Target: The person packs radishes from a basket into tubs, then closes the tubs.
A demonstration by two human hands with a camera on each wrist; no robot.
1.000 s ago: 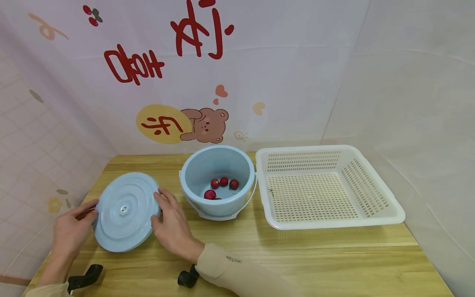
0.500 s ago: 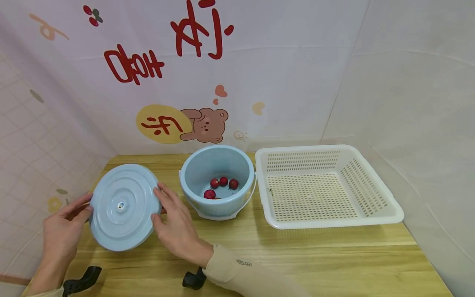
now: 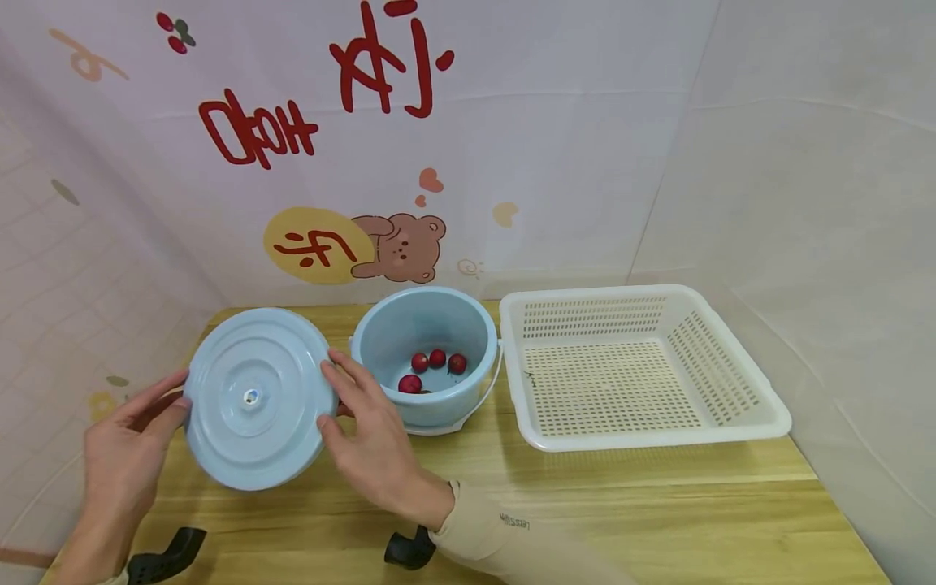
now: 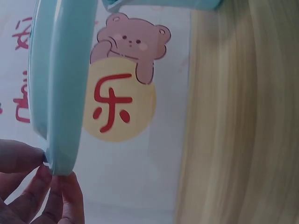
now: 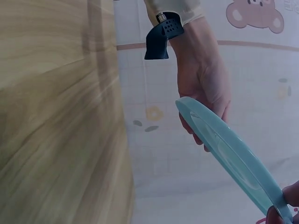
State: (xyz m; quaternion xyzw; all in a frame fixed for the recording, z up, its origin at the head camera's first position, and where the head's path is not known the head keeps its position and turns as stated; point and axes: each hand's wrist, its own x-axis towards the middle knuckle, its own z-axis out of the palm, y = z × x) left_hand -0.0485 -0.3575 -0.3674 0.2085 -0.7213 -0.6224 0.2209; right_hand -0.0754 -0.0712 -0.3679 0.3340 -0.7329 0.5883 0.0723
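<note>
A round light-blue lid [image 3: 259, 443] with a small centre knob is held up over the left part of the table, apart from the wood in both wrist views. My left hand [image 3: 127, 455] pinches its left rim between thumb and fingers, also seen in the left wrist view. At the opposite rim my right hand [image 3: 373, 439] grips it, thumb on top and fingers partly hidden beneath. Just right of that hand stands a light-blue bucket [image 3: 461, 398] with a white handle. Several small red fruits [image 3: 410, 383] lie in its bottom.
A white perforated plastic basket [image 3: 537, 445] stands right of the bucket, with a small green sprig in it. The wooden table [image 3: 658, 512] meets a printed cloth backdrop [image 3: 570, 146] at the back. Side cloths rise at left and right.
Both hands have raised the lid from near the table and moved it slightly away, then right toward the bucket. The bucket, fruits and basket have stayed in place.
</note>
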